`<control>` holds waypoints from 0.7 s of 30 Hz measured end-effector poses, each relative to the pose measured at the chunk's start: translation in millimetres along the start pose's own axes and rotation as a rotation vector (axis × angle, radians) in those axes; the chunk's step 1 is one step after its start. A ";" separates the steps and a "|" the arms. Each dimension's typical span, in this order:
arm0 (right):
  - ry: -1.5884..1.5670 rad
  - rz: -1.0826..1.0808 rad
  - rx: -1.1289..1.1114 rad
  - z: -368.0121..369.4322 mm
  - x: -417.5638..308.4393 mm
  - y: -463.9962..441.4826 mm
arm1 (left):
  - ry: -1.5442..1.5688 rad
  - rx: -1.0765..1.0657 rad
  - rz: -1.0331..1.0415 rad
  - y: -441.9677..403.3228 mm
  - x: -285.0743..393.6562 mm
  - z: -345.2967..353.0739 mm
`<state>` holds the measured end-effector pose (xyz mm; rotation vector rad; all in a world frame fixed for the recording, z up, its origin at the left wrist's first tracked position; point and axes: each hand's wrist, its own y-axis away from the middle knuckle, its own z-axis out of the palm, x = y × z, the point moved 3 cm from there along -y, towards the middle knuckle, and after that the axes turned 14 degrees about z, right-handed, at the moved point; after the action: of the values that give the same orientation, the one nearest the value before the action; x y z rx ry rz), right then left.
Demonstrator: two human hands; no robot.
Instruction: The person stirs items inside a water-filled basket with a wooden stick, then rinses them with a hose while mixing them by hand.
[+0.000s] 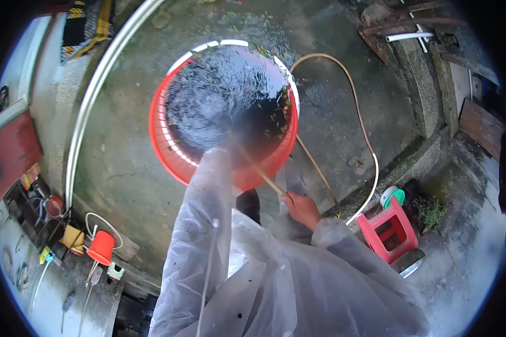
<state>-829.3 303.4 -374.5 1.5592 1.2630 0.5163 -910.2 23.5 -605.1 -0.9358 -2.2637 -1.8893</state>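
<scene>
A large round red basket (160, 140) with slatted sides stands on wet concrete, full of dark, rippling water with green leaf bits along its right side. My right hand (303, 210) is closed round a thin tan hose (264, 177), just below and right of the basket. The hose runs up over the basket's near rim toward the water. My left arm, in a translucent white sleeve (205, 191), reaches over the near rim. The left hand itself is hidden in blur and water at the sleeve's end.
Hose loops (354, 92) lie right of the basket. A pink stool (407, 224) stands at the lower right, near a green-rimmed bowl (392, 196). White pipes (90, 101) curve along the left. A small red bucket (100, 247) is at the lower left.
</scene>
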 end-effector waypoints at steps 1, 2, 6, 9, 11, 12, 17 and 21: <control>0.014 -0.018 0.032 -1.3 11.7 7.5 | 0.017 -0.003 -0.042 -13.8 -20.4 6.7; 0.032 -0.038 0.058 -4.3 21.4 14.8 | 0.044 0.003 -0.074 -28.4 -36.7 18.9; 0.064 -0.005 0.022 -16.9 72.7 31.7 | 0.179 0.047 -0.180 -74.8 -84.9 73.4; 0.075 0.036 -0.006 -38.9 98.7 39.8 | 0.279 0.114 -0.222 -92.3 -93.1 123.0; 0.184 0.024 -0.048 -53.0 104.5 38.7 | 0.345 0.181 -0.239 -101.1 -86.4 159.3; 0.166 -0.015 -0.035 -57.2 109.5 35.2 | 0.372 0.215 -0.245 -104.3 -83.9 170.1; 0.231 0.008 -0.151 -52.0 128.8 16.6 | 0.433 0.411 -0.302 -101.3 -107.7 181.2; 0.180 0.084 -0.270 -44.8 122.9 22.8 | 0.452 0.531 -0.410 -82.1 -181.6 142.7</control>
<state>-811.2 434.8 -368.5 1.3648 1.2081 0.8613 -753.0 72.1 -786.8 0.0240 -2.5589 -1.2828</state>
